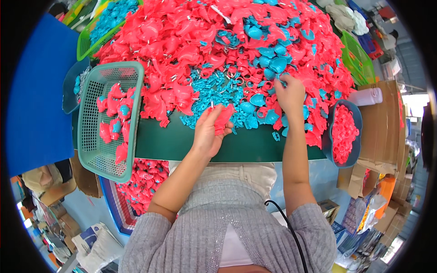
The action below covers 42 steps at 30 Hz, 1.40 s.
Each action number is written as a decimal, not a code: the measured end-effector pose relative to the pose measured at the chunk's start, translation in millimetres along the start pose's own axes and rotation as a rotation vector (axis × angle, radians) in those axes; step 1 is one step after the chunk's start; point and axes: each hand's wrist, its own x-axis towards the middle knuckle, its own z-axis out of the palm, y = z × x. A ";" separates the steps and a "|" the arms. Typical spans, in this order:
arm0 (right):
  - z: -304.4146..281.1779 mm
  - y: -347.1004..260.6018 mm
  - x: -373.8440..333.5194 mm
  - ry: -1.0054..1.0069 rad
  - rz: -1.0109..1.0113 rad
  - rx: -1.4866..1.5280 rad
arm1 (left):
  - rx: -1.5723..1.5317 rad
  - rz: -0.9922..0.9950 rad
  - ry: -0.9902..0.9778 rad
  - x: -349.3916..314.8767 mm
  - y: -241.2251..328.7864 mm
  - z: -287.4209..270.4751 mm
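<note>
My left hand (209, 131) is closed around a pink plastic shell piece (224, 119), held above the near part of the green table. A small white pin sticks up beside its fingertips. To the right, my right hand (290, 94) reaches into the pile with its fingertips pinched together at a blue plastic piece (283, 81). The fingers partly hide that piece. Around it lie curved blue shell pieces (271, 117) and pink rings. Between my hands and the pile's middle is a heap of small blue parts (211, 91).
Pink shells (182, 41) are heaped across the table (182, 145). On the left stands a green basket (83, 123) with pink-and-blue assembled pieces, beside a small blue bin (69, 93). A blue tub (326, 136) of small pink parts, a pale bottle (366, 97) and a cardboard box (380, 132) are at right.
</note>
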 end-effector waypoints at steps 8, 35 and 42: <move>-37.6 -73.1 -65.5 -0.188 -0.441 0.896 | -0.163 0.209 -0.067 -1.7 1.3 18.7; -37.8 -102.7 -89.0 -0.157 -0.379 0.859 | -0.115 0.209 -0.054 -18.8 5.3 20.5; -33.1 -104.1 -93.7 -0.102 -0.337 0.888 | -0.188 0.257 -0.121 -17.7 1.6 20.0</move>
